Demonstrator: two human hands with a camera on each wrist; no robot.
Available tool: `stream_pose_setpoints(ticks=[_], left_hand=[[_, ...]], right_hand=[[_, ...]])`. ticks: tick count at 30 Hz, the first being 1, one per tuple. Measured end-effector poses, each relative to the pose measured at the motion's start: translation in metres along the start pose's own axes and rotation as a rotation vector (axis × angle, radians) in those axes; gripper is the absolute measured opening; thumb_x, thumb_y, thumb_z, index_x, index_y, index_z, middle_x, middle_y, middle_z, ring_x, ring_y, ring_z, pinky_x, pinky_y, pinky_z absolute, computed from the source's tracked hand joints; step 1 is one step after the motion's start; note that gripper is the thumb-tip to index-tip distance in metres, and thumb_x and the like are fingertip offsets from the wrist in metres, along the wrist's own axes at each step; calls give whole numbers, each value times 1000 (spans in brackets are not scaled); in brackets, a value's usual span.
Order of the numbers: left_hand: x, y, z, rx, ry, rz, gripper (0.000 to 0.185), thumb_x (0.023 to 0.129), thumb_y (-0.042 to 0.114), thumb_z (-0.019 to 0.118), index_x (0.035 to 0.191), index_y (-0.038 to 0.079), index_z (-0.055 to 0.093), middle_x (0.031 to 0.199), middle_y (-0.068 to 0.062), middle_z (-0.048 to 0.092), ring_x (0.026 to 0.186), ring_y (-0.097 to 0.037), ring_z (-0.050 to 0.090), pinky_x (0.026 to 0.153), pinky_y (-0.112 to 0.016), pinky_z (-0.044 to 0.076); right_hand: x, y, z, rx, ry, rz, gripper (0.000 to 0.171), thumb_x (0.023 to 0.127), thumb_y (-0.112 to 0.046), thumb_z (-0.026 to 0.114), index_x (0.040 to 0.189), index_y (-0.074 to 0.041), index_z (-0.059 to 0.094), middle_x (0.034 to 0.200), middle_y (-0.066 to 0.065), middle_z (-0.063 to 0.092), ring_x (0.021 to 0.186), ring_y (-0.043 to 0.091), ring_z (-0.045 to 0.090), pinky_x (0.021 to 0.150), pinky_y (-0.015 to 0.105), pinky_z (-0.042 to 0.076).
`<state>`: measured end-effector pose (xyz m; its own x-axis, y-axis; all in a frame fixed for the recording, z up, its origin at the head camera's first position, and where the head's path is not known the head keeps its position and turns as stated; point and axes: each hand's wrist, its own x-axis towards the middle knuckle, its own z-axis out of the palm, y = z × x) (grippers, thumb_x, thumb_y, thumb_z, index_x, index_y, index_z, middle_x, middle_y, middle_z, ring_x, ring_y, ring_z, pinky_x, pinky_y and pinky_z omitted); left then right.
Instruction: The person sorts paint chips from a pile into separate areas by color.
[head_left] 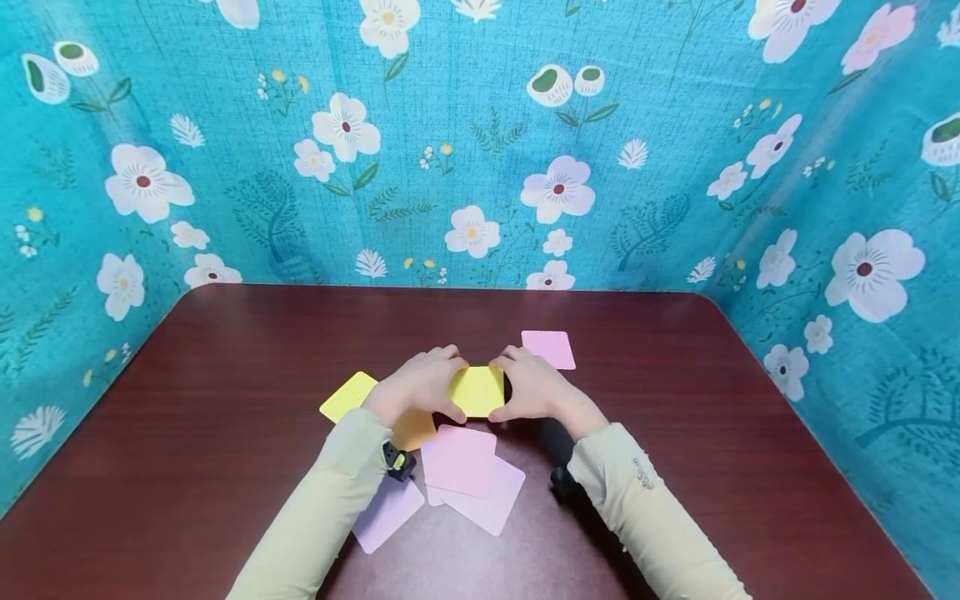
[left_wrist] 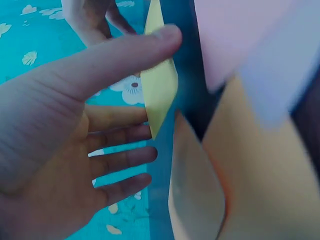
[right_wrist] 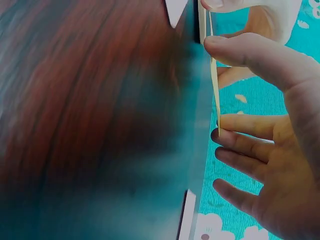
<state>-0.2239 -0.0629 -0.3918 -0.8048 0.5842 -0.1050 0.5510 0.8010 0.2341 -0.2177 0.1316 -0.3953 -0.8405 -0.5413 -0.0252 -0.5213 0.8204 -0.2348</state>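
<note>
A yellow square card [head_left: 477,392] is held by both hands near the middle of the table. My left hand [head_left: 423,385] grips its left edge between thumb and fingers, and my right hand [head_left: 534,387] grips the right edge the same way. Seen from the left wrist, the yellow card [left_wrist: 160,95] stands off the tabletop, with the thumb on its near side. In the right wrist view the same card [right_wrist: 215,90] appears nearly edge-on between thumb and fingertips.
Another yellow card [head_left: 347,397] and an orange card [head_left: 415,432] lie by the left wrist. Closer in, a pink card [head_left: 462,461] overlaps lilac cards [head_left: 491,504]; another lilac card [head_left: 390,512] is partly under the left sleeve. Beyond the right hand lies a pink card [head_left: 555,350].
</note>
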Motion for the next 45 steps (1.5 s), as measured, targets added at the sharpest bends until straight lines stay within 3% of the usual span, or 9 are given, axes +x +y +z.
stream_pose_setpoints(ticks=[17, 26, 33, 45], left_hand=[[13, 15, 6, -18, -28, 24, 75, 66, 39, 77, 129, 9, 49, 119, -5, 48, 106, -21, 47, 93, -37, 40], [24, 31, 9, -5, 7, 63, 68, 66, 38, 77, 124, 10, 53, 117, -4, 52, 107, -21, 50, 91, -38, 41], [31, 41, 14, 75, 28, 73, 57, 68, 40, 76, 114, 12, 58, 115, -3, 55, 105, -20, 52, 87, -38, 42], [40, 58, 18, 115, 57, 61, 56, 69, 42, 74, 115, 14, 59, 113, -1, 58, 104, -18, 54, 85, -37, 42]], right_hand=[[-20, 29, -6, 42, 17, 35, 73, 59, -43, 76, 118, -5, 56, 107, 7, 53, 93, 21, 50, 82, 38, 45], [-31, 45, -9, 45, 23, 72, 74, 58, -42, 77, 118, -5, 56, 111, 8, 54, 95, 23, 52, 85, 43, 44], [-39, 54, -7, 43, 21, 97, 75, 57, -41, 78, 118, -5, 56, 111, 8, 55, 96, 24, 51, 85, 44, 43], [-50, 67, -9, 36, 39, 111, 56, 59, -36, 78, 104, -9, 59, 107, 9, 57, 97, 26, 52, 85, 47, 41]])
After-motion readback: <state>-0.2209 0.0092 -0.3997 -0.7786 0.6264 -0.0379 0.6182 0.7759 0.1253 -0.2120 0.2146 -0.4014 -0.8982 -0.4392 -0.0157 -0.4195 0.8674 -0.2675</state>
